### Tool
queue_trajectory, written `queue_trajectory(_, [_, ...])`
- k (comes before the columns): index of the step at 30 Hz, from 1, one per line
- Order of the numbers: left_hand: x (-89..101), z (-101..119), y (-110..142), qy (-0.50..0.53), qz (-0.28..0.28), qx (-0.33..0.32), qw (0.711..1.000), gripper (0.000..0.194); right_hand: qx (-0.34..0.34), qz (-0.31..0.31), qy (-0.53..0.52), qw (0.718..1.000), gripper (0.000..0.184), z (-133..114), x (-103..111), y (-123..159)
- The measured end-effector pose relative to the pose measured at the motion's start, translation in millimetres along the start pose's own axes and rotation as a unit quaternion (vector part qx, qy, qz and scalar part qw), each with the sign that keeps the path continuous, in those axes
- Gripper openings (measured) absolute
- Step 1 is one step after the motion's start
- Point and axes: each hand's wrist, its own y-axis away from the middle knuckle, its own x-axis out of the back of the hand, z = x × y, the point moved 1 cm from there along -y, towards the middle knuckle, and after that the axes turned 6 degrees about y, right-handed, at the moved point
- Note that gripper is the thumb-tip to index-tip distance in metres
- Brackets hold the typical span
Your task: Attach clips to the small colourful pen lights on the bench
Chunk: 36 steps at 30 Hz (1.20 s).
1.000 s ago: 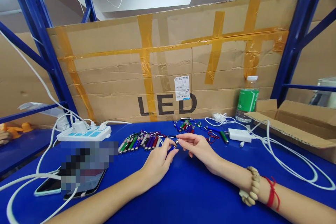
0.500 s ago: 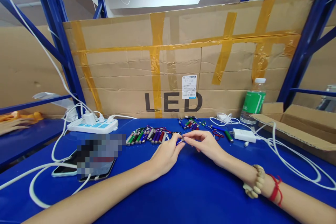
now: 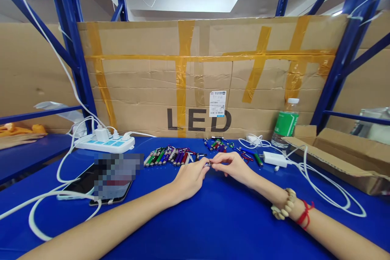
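My left hand (image 3: 190, 176) and my right hand (image 3: 233, 167) meet fingertip to fingertip over the blue table (image 3: 213, 223). Both pinch one small keychain flashlight (image 3: 208, 164) between them, only its tip showing. Just beyond my left hand lies a neat row of small coloured flashlights (image 3: 169, 157). A looser heap of the same flashlights (image 3: 217, 144) lies farther back, beyond my right hand. My right wrist wears a bead bracelet and a red string.
Two phones (image 3: 100, 183) with white cables lie at the left, a white power strip (image 3: 105, 143) behind them. A white charger (image 3: 275, 159), a green-labelled bottle (image 3: 284, 124) and an open cardboard box (image 3: 344, 158) stand at the right. A taped cardboard sheet marked LED (image 3: 198, 81) walls the back.
My view has tilted slightly and shifted. The fingertips of both hands have come closer together around the small flashlight; the hands stay in the same place on the table.
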Motion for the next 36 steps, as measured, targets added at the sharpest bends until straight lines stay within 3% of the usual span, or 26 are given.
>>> queue_trajectory(11, [-1.8, -1.0, -0.9, 0.009, -0.021, 0.003, 1.0, 0.017, 0.052, 0.005, 0.036, 0.998, 0.022, 3.7, 4.4, 0.4])
queue_trajectory(24, [-0.6, 1.2, -0.2, 0.041, -0.019, 0.015, 0.999, 0.01, 0.032, 0.018, -0.015, 0.999, 0.028, -0.9, 0.0, -0.4])
queue_trajectory(36, [0.9, 3.1, 0.6, 0.042, -0.003, 0.002, 0.999, 0.016, 0.028, 0.018, -0.026, 0.999, 0.027, 0.7, 0.5, -0.5])
